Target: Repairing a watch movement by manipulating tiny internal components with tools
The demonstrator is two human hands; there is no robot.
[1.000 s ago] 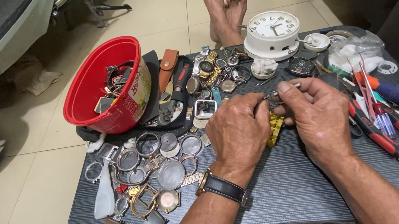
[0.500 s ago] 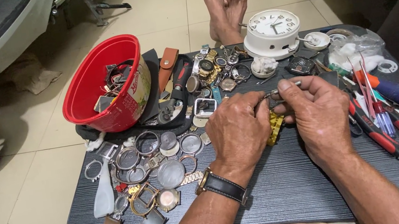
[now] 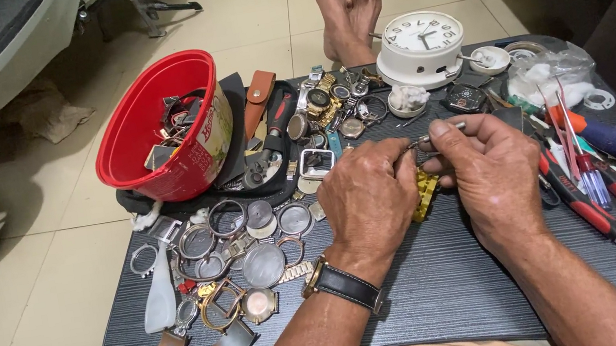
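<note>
Pinched between both hands (image 3: 371, 196) (image 3: 491, 169) — small metal tool (image 3: 445, 130), above yellow part (image 3: 425, 192).

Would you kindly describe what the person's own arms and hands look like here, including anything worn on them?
Both forearms are bare, with no sleeves in view. The left hand has a wristwatch at the wrist: a black strap with pale stitching and a gold-coloured case at its side. The right hand wears nothing that shows: no glove, no band at the wrist. I see no rings on the fingers in view.
</note>
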